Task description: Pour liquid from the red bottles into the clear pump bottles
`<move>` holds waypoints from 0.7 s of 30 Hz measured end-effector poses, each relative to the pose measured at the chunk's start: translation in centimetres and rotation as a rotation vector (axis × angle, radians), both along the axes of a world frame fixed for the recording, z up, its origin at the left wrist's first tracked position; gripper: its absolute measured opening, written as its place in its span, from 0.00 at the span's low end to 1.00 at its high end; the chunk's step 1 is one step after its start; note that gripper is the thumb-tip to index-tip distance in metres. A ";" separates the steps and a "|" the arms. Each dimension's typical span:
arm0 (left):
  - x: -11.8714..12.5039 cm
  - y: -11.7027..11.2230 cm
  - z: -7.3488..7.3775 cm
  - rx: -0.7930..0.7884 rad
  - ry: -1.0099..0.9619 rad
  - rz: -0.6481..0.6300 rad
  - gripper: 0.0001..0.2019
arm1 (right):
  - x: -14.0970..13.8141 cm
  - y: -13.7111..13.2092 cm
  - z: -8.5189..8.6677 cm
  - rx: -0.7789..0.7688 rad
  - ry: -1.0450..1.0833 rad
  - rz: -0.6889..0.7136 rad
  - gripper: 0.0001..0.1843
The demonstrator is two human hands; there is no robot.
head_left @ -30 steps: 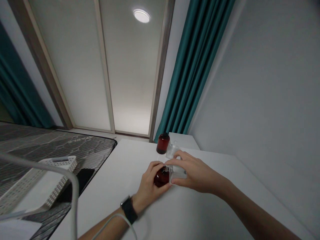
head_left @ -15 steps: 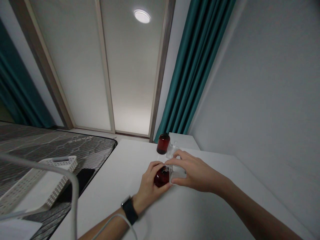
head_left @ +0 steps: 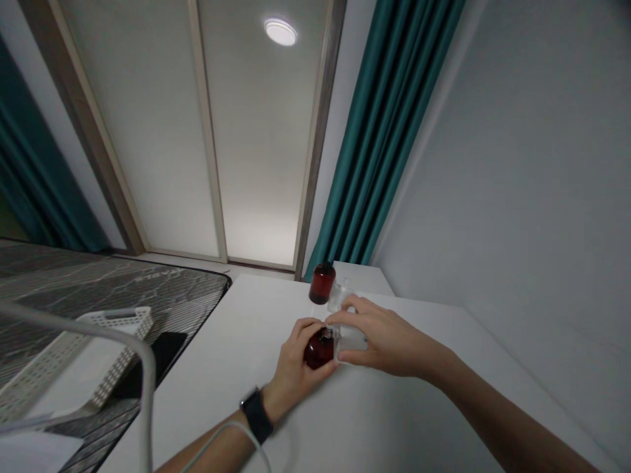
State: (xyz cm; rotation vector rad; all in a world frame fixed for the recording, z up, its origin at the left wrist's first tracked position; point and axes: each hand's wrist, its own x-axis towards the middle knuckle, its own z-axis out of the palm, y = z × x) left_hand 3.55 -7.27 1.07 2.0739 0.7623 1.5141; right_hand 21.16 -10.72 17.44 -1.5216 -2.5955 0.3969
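Note:
My left hand curls around a dark reddish-brown glass bottle on the white table. Beside it, my right hand grips a clear glass bottle between thumb and fingers. The two bottles sit side by side and seem to touch. Just beyond my hands stands a second reddish-brown bottle with a dark top. A second clear bottle is close to its right, partly hidden by my right fingers.
The white table meets a grey wall at the right. To the left, a white perforated basket rests on a dark patterned surface. A grey curved tube crosses the lower left foreground. Teal curtains hang behind, beside frosted doors.

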 end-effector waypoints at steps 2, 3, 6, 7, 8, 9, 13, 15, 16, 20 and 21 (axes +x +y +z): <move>0.0 0.0 0.1 -0.005 -0.001 0.004 0.25 | 0.0 0.1 0.0 0.004 0.002 0.005 0.26; 0.0 0.0 0.1 -0.004 -0.003 0.006 0.25 | 0.0 0.1 0.1 0.007 0.003 0.007 0.26; 0.0 0.0 0.2 0.004 -0.010 0.014 0.25 | 0.0 0.2 0.2 0.011 0.003 0.011 0.26; 0.0 0.0 0.2 0.007 -0.013 0.017 0.25 | -0.1 0.2 0.3 0.010 0.002 0.010 0.26; 0.0 0.0 0.3 0.008 -0.016 0.020 0.24 | -0.1 0.2 0.3 0.008 -0.001 0.009 0.26; 0.0 0.0 0.3 0.010 -0.020 0.022 0.24 | -0.2 0.3 0.4 0.005 -0.003 0.008 0.26; 0.0 0.1 0.5 0.016 -0.032 0.016 0.25 | -0.3 0.4 0.6 -0.003 -0.004 0.004 0.26; 0.0 0.1 0.5 0.016 -0.034 0.011 0.25 | -0.3 0.4 0.7 -0.003 -0.002 0.006 0.26; 0.0 0.2 0.5 0.015 -0.034 0.010 0.25 | -0.3 0.5 0.7 -0.004 -0.004 0.006 0.26; 0.0 0.2 0.5 0.013 -0.043 0.008 0.25 | -0.3 0.5 0.8 -0.004 -0.006 0.005 0.26; 0.1 0.2 0.5 0.012 -0.047 0.007 0.25 | -0.3 0.5 0.8 -0.003 -0.004 0.008 0.26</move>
